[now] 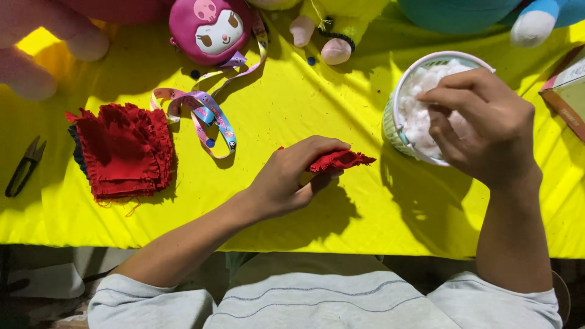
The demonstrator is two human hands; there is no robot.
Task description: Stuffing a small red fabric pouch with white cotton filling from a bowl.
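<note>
Right hand dips into the tub at the right, fingers pinching white stuffing. Left hand grips a small red cloth piece mid-desk, steadying it close beside the tub.

We are at a home craft table, bright yellow cloth spread over it, plush toys along the far edge, stacked red fabric squares, small thread snips, bowl of white stuffing.
</note>
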